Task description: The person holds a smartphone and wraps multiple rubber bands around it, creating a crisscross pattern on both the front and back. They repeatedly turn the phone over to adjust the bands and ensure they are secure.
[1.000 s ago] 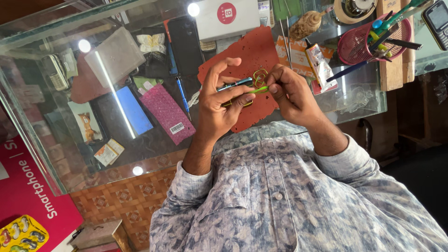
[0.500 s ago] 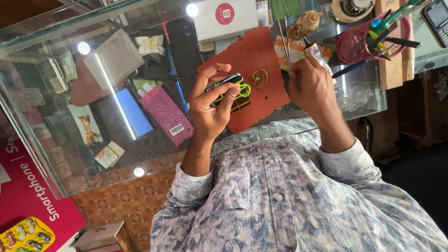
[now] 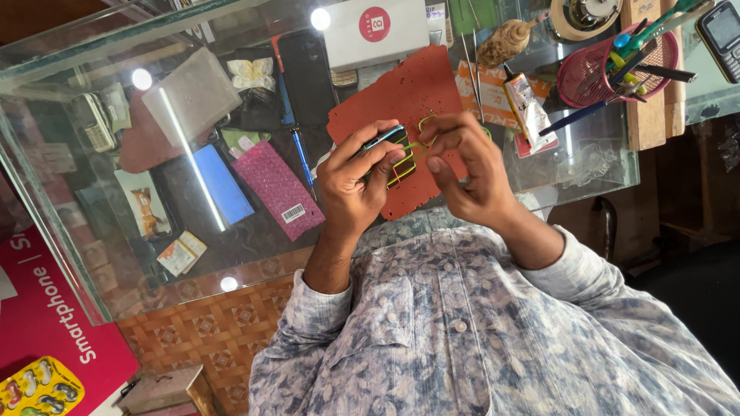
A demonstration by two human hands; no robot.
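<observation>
Over on the glass counter (image 3: 231,231), a pink pouch (image 3: 279,190) and a blue card (image 3: 222,183) lie under the top, out of harm's way. Now the left hand (image 3: 356,181) is clamped round a small dark device (image 3: 399,156), holding it above the red mat (image 3: 408,115). The right hand (image 3: 469,166) pinches narrow on a green-yellow loop (image 3: 422,132) at its edge. Risk here: tug too hard and the loop could snap, or the device slip onto the glass. Further right, a glue tube (image 3: 521,106) and pink tool basket (image 3: 609,65) sit close enough to knock.
</observation>
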